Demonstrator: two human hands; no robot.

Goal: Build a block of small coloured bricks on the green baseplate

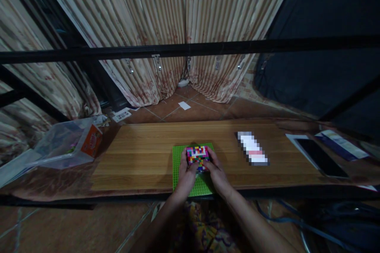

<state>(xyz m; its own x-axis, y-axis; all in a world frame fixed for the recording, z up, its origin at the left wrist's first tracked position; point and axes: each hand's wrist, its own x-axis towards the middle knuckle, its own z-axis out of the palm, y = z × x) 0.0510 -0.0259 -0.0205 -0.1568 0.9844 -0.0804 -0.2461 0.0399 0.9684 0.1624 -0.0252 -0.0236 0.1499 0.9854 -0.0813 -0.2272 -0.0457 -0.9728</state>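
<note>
Between my two hands is a small block built of many coloured toy bricks (198, 152), in pink, white, red, yellow, green and blue. My left hand (186, 170) grips its left side, with the thumb on the near part of its top. On the opposite side my right hand (216, 168) closes round it, thumb also laid over the near part. Beneath both hands lies a green studded baseplate (177, 162) on the wooden board, reaching its near edge. Whether the block rests on the baseplate or is held just above it, I cannot tell.
A blurred-out phone-like panel (253, 148) lies right of the baseplate on the wooden board (133, 158). Farther right is a dark tablet (322, 157). At the left stands a clear plastic bin (63, 142) with an orange label. A black bar (208, 49) crosses beyond the board.
</note>
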